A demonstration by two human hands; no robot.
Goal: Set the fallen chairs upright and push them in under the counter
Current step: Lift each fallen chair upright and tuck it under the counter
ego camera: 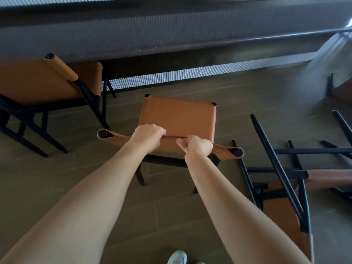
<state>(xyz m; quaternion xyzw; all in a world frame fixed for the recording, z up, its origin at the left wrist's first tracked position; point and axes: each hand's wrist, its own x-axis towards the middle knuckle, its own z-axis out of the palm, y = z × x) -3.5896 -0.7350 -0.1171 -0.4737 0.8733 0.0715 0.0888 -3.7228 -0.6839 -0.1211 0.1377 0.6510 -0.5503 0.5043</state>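
Observation:
A tan leather chair with a black frame stands upright in the middle of the floor, its seat facing the counter. My left hand grips the top edge of its backrest, and my right hand grips the same edge just to the right. At the left, another tan chair stands upright with its seat partly under the counter. On the right a fallen chair lies on the floor with its black legs pointing up and back.
Part of a further chair shows at the right edge near the counter base. The floor is dark wood-look tile. My shoe is at the bottom edge.

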